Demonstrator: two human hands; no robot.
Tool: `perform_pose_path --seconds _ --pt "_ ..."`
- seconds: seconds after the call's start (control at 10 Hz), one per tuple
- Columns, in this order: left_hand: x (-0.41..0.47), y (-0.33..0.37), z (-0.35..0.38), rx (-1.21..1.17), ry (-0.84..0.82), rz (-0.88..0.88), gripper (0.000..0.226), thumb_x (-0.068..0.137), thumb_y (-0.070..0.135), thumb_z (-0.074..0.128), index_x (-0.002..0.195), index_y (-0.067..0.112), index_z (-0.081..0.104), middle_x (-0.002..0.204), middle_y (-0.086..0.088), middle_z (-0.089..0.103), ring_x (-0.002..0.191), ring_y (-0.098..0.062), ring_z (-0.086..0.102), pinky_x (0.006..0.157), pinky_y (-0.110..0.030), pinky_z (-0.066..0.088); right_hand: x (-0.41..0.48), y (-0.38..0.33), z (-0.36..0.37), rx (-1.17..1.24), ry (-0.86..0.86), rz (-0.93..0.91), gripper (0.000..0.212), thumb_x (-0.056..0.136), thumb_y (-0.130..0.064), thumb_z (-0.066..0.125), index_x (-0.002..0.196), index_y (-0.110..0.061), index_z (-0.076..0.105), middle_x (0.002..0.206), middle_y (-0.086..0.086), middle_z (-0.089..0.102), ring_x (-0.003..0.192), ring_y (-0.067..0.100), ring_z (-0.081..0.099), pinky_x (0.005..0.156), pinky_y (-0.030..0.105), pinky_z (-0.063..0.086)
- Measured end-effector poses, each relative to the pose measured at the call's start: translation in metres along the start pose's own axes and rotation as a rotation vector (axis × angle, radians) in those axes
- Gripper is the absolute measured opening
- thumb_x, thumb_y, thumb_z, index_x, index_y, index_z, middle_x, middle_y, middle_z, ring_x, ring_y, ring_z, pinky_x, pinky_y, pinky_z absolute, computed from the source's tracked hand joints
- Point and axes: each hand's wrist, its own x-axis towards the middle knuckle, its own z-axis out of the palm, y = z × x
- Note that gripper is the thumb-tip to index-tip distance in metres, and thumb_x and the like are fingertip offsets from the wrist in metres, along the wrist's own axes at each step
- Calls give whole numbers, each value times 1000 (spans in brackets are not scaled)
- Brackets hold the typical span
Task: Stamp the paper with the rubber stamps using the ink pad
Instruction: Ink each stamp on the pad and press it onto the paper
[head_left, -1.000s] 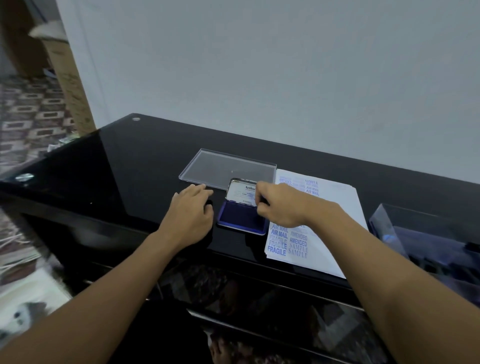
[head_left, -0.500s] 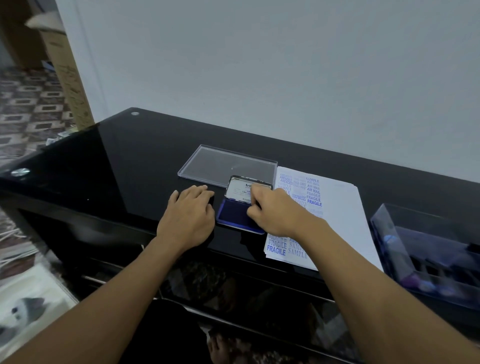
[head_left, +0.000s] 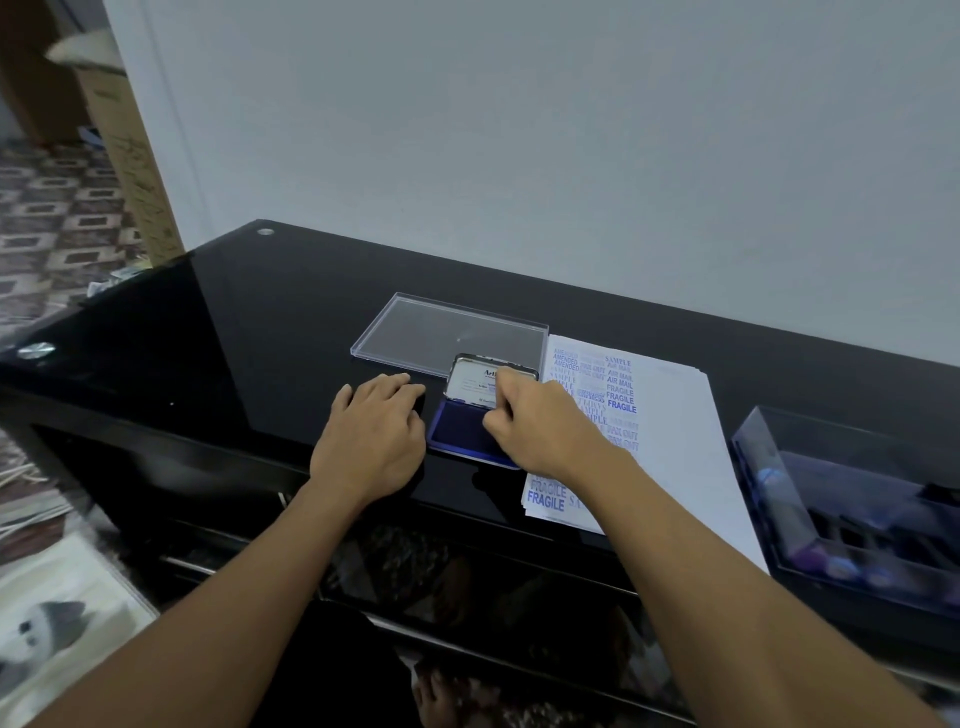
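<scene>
On my feed from the head camera, 2 bare forearms reach forward over a glossy black surface (head_left: 270, 332). The left hand (head_left: 371, 436) lies palm down on it, fingers loosely extended and holding nothing I can make out, its fingertips just beside the left edge of the ink pad (head_left: 462, 431). A small dark shape sits under those fingertips, and I cannot tell what it is.

The right hand (head_left: 540, 426) is over the right part of the ink pad, knuckles up and fingers curled tightly down toward the blue pad. Whatever they pinch is hidden beneath them, so I cannot tell if a stamp is there.

The ink pad is open, between the 2 hands. Its hinged lid (head_left: 470, 382) stands tilted back, showing a white label.

Touching the ink pad's right side is the paper (head_left: 675, 431), a white sheet on a thin stack. Its left part carries columns of blue stamped words: AMENDED, SAMPLE, AIR MAIL, FRAGILE, FAX OUT.

Behind the ink pad lies a flat clear plastic tray (head_left: 447, 332). At the far right stands a clear box (head_left: 852, 467) with dark, blurred contents. A pale wall (head_left: 519, 156) rises behind.
</scene>
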Motion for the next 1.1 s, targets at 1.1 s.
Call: perform_pose_path --seconds 1.1 --pt "0 1 1 23 19 6 47 101 28 33 146 24 44 156 6 36 145 -14 29 122 -46 16 6 -10 5 -56 13 53 12 91 -22 48 84 -16 40 83 9 50 76 32 51 63 35 40"
